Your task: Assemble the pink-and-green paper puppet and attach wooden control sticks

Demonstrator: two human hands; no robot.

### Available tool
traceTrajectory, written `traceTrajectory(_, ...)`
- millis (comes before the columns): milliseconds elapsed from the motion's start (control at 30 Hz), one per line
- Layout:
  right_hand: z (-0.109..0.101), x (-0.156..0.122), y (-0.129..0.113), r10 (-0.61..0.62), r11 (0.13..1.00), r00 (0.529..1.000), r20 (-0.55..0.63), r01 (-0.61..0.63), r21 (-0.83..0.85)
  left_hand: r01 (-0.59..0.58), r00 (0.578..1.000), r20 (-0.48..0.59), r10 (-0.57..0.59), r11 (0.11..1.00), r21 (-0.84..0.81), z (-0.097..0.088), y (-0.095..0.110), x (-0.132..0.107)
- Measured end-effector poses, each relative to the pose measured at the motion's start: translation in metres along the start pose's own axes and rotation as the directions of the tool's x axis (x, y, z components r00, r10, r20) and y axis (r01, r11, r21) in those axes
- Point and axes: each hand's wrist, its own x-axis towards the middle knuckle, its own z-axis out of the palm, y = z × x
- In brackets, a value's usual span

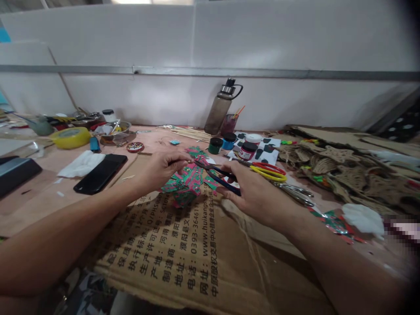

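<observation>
My right hand (244, 186) is closed round the dark-blue handles of a pair of pliers (227, 185), whose jaws point left. Close to the jaw tips, my left hand (162, 170) pinches thumb and fingers together; whatever is between them is too small to make out. Beneath both hands, a pink and green patterned craft piece (185, 192) with ragged edges and shiny bits lies on a printed cardboard sheet (170, 258).
Beyond the hands stand small paint jars (215, 145) and a leaning bottle (219, 109). Red and yellow-handled scissors (269, 170) lie right, near brown woven pieces (331, 162). A black phone (101, 174), white tissue (81, 164) and yellow tape roll (71, 137) lie left.
</observation>
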Motion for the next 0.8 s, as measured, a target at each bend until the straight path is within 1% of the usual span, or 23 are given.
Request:
traceTrajectory(67, 0.0001, -0.0001, -0.0028, -0.023, 1.000, 1.000, -0.002, 0.023, 0.002, -0.018, 1.000, -0.008, 0.018, 0.999, 0.030, -0.0002, -0.0010, 0.0008)
traceTrajectory(133, -0.0004, 0.0004, -0.0057, -0.046, 0.999, 0.999, 0.020, 0.046, -0.016, -0.029, 0.999, -0.010, 0.030, 0.998, 0.052, -0.0001, -0.0011, 0.0012)
traceTrajectory(233, -0.0010, 0.0013, -0.0073, -0.063, 0.997, 0.997, 0.032, 0.064, -0.040, -0.044, 0.999, -0.013, 0.045, 0.997, 0.058, -0.0002, -0.0002, 0.0014)
traceTrajectory(300, -0.0009, 0.0015, -0.0063, -0.075, 0.996, 0.997, 0.022, 0.076, -0.038, -0.051, 0.999, -0.007, 0.052, 0.997, 0.054, -0.0007, 0.0006, 0.0016)
traceTrajectory(467, -0.0005, 0.0020, -0.0028, -0.110, 0.993, 0.994, 0.029, 0.111, -0.049, -0.066, 0.997, 0.049, 0.063, 0.995, 0.069, -0.0020, 0.0018, 0.0019)
traceTrajectory(600, 0.0001, 0.0028, -0.0014, -0.127, 0.988, 0.991, 0.039, 0.129, -0.085, -0.066, 0.997, 0.053, 0.061, 0.994, 0.084, -0.0019, 0.0005, 0.0014)
traceTrajectory(800, 0.0005, 0.0022, 0.0026, -0.155, 0.979, 0.987, 0.041, 0.159, -0.125, -0.103, 0.993, 0.066, 0.098, 0.992, 0.075, -0.0021, -0.0028, 0.0015)
